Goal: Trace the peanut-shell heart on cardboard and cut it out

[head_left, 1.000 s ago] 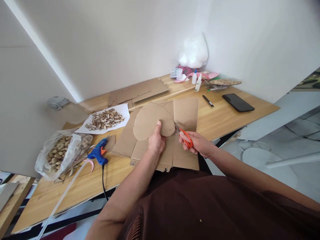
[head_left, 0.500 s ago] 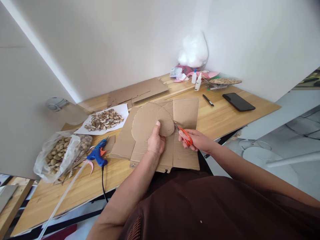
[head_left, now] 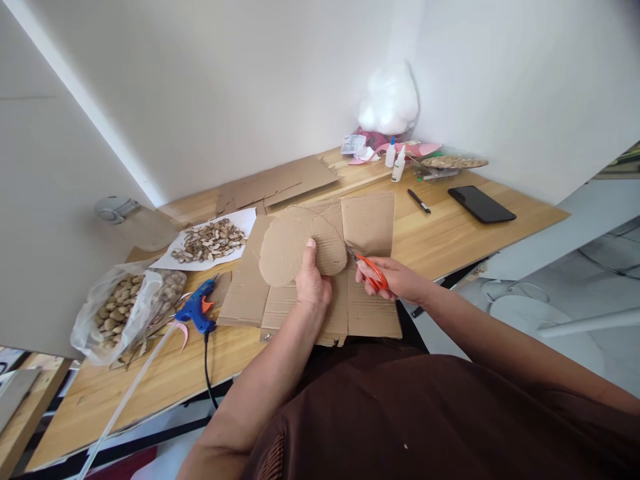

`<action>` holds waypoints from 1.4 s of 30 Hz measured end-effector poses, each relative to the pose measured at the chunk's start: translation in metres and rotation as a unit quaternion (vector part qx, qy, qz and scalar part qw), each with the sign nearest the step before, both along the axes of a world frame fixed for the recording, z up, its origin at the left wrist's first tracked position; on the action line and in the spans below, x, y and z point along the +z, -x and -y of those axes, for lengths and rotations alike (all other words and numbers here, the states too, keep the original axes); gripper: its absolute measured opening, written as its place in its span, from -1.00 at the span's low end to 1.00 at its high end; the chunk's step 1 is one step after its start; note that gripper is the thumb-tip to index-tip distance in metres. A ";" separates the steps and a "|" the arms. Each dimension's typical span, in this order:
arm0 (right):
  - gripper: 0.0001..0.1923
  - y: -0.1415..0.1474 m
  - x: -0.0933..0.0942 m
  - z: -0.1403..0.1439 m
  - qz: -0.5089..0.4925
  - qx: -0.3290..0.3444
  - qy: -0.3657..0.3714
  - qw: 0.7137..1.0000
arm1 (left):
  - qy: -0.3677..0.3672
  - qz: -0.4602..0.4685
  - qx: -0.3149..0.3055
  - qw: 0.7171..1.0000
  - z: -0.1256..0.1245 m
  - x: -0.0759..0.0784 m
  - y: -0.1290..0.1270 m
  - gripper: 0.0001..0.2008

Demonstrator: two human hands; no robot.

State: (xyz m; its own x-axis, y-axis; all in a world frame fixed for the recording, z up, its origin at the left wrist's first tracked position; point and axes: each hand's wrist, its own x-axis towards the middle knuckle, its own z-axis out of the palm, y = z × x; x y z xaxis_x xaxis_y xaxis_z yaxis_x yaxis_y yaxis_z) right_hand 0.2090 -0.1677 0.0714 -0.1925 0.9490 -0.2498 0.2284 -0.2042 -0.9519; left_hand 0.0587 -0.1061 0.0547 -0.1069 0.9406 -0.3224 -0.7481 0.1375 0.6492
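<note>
A wooden counter [head_left: 450, 233] runs along a white wall, carrying everything here. On its near middle lies a flattened cardboard sheet [head_left: 370, 227], its front edge reaching the counter's near edge. A second cardboard piece [head_left: 280, 181] lies farther back by the wall. At the far corner sits a white bag [head_left: 390, 100], with two small glue bottles [head_left: 395, 160] just in front of it. At the left end, a clear bag of shells [head_left: 117, 310] slumps near the edge, and behind it a white paper [head_left: 213, 240] holds a heap of shell pieces.

A rounded cutout [head_left: 290, 245] is lifted off the sheet, still joined to it at its right side. The left hand [head_left: 313, 283] is clamped on the cutout's lower edge, thumb on top. The right hand [head_left: 395, 280] is closed around the orange scissors [head_left: 369, 268], whose blades point at the cutout's right edge; whether the blades are parted cannot be told.

A blue glue gun [head_left: 197, 307] lies between the shell bag and the sheet, its cord dropping over the edge. A black phone [head_left: 481, 204] lies at the right end, with a black pen [head_left: 418, 201] near it.
</note>
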 end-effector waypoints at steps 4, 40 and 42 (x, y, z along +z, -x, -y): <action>-0.53 0.001 0.002 -0.003 0.007 0.012 -0.017 1.000 | -0.030 0.006 -0.001 1.000 0.002 -0.003 0.001 -0.59; -0.58 0.013 -0.005 0.017 -0.032 0.026 -0.082 0.996 | -0.028 -0.018 -0.001 0.999 0.014 0.015 0.006 -0.68; -0.57 0.013 -0.007 0.016 -0.032 0.026 -0.084 0.996 | -0.028 -0.018 0.001 0.999 0.013 0.012 0.006 -0.66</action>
